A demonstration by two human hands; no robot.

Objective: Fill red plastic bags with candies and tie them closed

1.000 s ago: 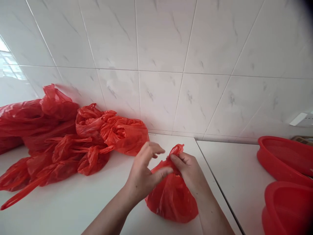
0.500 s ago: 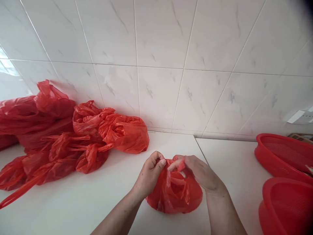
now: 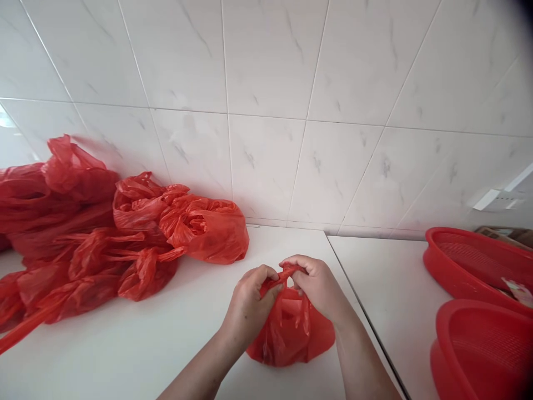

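A red plastic bag [image 3: 287, 339] sits on the white tabletop in front of me, its lower part bulging and its top gathered. My left hand [image 3: 252, 297] pinches one twisted handle of the bag between thumb and fingers. On the other side, my right hand [image 3: 316, 286] grips the other part of the handles, thumb and fingers closed. The plastic is stretched and crossed between the two hands, with a small gap beneath it. What the bag contains is hidden.
Several tied red plastic bags [image 3: 145, 222] are heaped at the left against the tiled wall [image 3: 266, 155]. Two red plastic baskets [image 3: 443, 266] stand at the right edge. A seam [image 3: 362, 303] runs between two white tabletops [image 3: 200, 339].
My right hand has turned and moved slightly left, its fingers now closed on the handle. The handles are drawn together and crossed between my hands. The view has shifted slightly right.
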